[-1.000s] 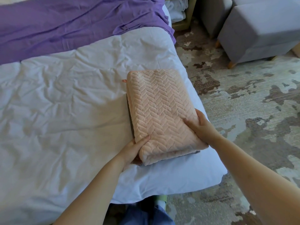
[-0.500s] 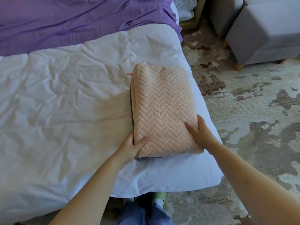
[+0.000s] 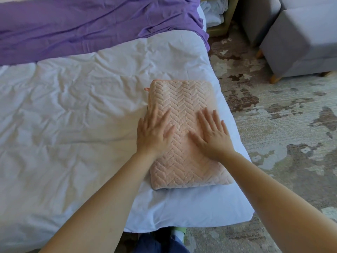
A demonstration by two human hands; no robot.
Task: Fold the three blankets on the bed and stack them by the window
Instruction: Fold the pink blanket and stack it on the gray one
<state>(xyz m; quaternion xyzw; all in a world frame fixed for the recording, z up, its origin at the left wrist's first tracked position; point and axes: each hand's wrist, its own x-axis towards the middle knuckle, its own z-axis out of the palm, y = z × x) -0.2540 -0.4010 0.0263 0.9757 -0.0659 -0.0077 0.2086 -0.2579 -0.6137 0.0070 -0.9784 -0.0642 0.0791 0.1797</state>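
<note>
purple blanket (image 3: pixel 91 30) cropped (top), left hand (image 3: pixel 155 133) blurred

- Blankets: 2 in view. 1 pink blanket (image 3: pixel 184 99), folded, and 1 purple blanket (image 3: pixel 91 28), unfolded.
- Hands: 2, i.e. left hand (image 3: pixel 153 132) and right hand (image 3: pixel 213 136).
- Bed (image 3: pixel 63 134): 1, w/ white cover.
- Grey stools: 2, i.e. near stool (image 3: pixel 299 44) and far stool (image 3: pixel 255 17), the latter partly cut off.
- Rug (image 3: pixel 282 125): 1, patterned.

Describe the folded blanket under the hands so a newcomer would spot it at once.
Start at the white bed; near its right edge lies the pink blanket, with the left hand and right hand flat on top. Unlike the purple blanket spread loose across the far end, it is a folded rectangle with a herringbone texture.
</note>
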